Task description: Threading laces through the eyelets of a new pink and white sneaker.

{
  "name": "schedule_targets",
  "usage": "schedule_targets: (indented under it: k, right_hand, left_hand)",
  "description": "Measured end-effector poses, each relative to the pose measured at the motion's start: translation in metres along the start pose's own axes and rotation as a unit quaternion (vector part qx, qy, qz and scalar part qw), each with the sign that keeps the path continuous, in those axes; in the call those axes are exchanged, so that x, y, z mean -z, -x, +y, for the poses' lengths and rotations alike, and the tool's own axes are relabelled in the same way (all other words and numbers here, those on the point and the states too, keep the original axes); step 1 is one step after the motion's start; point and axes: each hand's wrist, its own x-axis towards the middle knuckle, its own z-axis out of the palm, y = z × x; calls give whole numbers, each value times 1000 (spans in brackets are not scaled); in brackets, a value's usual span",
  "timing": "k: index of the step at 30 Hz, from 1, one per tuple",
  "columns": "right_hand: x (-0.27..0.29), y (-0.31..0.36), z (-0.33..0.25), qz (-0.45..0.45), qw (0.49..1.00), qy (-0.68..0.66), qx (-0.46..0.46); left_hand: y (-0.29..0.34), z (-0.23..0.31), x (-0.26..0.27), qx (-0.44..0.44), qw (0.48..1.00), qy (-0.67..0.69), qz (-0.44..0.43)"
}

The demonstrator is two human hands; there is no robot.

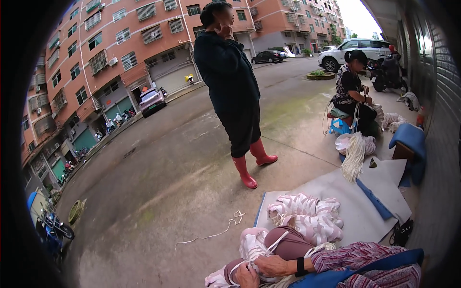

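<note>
White-and-pink shoe uppers (253, 244) lie against my mauve-trousered knees at the lower middle. My left hand (247, 276) is closed at the lower edge, on a white shoelace beside another white-and-pink piece (217, 278). Close by on its right, my right hand (272, 265) is also closed, its fingertips at the same lace; a black band circles that wrist. Exactly what lies inside the fingers is partly hidden. More uppers (305, 216) are bundled in rows just beyond my knees. Loose cream laces (322, 248) lie across my lap.
A grey sheet (384, 185) with blue edges lies under the bundles. A person in red boots (246, 173) stands ahead. Another sits at far right, handling cords near a hank of cream laces (354, 156). A stray lace (211, 236) lies on the concrete. A shutter wall (442, 144) runs along the right.
</note>
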Motion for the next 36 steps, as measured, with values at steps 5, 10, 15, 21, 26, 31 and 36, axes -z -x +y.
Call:
schedule_targets:
  k: [5, 10, 15, 21, 26, 31, 36]
  right_hand:
    - [-11, -8, 1, 57, 997, 44, -13]
    - [-7, -13, -12, -7, 995, 88, -56]
    - [-8, -12, -7, 8, 993, 113, -32]
    - [-13, -16, 7, -13, 999, 33, -3]
    - [34, -5, 0, -23, 995, -97, -19]
    - [69, 12, -6, -152, 940, -302, -57]
    - [74, 32, -27, -305, 858, -414, 2]
  left_hand:
    - [-11, 1, 9, -88, 992, -66, 66]
    - [-12, 6, 12, 75, 996, 41, -26]
    - [-11, 12, 10, 11, 998, 52, 14]
    - [-11, 28, 21, 78, 994, 74, -13]
    - [-23, 51, 27, 18, 996, 48, 79]
    - [5, 58, 48, 181, 975, 130, 23]
    - [-1, 68, 36, 398, 784, 438, -187]
